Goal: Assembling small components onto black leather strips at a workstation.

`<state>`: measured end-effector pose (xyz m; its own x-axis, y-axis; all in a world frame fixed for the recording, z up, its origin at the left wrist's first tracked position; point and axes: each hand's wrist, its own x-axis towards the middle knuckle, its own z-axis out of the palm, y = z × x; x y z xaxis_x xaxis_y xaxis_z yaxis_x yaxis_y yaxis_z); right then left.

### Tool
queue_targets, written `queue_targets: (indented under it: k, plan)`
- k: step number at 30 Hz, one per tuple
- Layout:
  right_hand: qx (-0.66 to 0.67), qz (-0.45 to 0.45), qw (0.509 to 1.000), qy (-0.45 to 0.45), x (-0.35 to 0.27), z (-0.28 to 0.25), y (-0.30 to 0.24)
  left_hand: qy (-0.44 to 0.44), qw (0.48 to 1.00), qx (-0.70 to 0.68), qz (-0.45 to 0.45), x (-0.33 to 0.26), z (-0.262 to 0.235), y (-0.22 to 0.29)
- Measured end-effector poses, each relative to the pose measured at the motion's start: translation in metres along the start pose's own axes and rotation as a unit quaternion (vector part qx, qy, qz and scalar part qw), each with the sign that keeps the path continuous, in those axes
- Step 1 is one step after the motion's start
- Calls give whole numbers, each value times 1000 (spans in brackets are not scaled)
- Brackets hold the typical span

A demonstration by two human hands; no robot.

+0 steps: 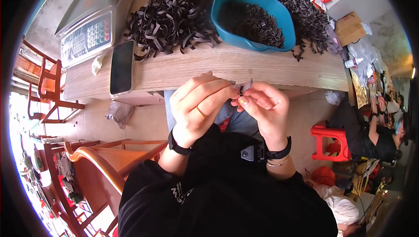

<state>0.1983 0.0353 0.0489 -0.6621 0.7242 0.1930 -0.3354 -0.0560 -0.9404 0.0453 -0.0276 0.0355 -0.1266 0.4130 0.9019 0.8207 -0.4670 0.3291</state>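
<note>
My left hand and my right hand meet in front of the table's near edge. Between their fingertips is a short dark strip, pinched from both sides; its far end sticks up past the right fingers. On the table, beyond my left hand, lies a loose heap of long dark strips. A teal plastic basin stands to its right, holding many small dark folded pieces. Another pile of dark pieces spreads to the right of the basin.
A weighing scale and a dark-screened phone lie on the wooden table at left, with a crumpled tissue. Wooden chairs stand at lower left. At right are a red stool and a seated person.
</note>
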Motion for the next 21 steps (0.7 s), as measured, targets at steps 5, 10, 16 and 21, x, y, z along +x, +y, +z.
queue_targets:
  k: [5, 10, 16, 21]
  plan:
    - [-150, -126, 979, 53, 1, 4, 4, -30, 998, -32, -41, 8, -5, 5]
    - [-310, -222, 923, 57, 3, 11, 2, -20, 995, -49, -85, 2, -5, 4]
    - [-307, -216, 925, 49, 3, 12, 1, 45, 991, -60, -108, -5, 0, 15]
    - [-321, -233, 917, 40, 3, 16, -2, 70, 988, -84, -113, -8, -3, 15]
